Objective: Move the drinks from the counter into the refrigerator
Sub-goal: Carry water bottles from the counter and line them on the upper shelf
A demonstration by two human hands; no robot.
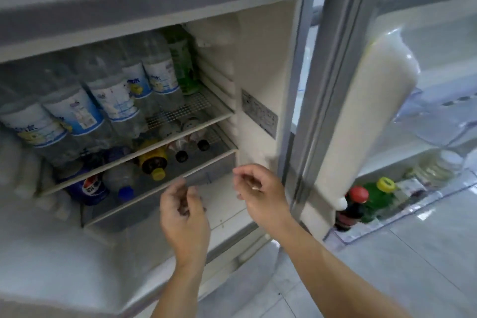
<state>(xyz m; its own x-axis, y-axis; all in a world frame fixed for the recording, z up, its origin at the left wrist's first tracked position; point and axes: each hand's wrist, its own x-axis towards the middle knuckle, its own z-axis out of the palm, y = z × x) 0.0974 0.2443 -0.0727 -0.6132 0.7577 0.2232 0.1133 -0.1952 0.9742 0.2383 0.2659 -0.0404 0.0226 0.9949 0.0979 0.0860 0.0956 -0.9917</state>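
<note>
The refrigerator [260, 64] stands open in front of me. Several clear water bottles [113, 95] with blue and white labels lie on its upper wire shelf [196, 121], next to a green bottle [182, 62]. On the lower shelf [206, 160] lie a yellow-capped bottle [152, 162], a blue cola bottle [90, 187], a blue-capped bottle [121, 183] and two dark-capped bottles [185, 150]. My left hand [184, 214] and my right hand [258, 191] hover just in front of the lower shelf's edge. Both have loosely curled fingers and hold nothing.
The open door [387, 116] swings out to the right; its bottom rack [402, 214] holds a red-capped dark bottle [353, 204] and a yellow-capped green bottle [379, 196]. Thick frost covers the left wall [51, 253]. Grey tiled floor [413, 273] lies below.
</note>
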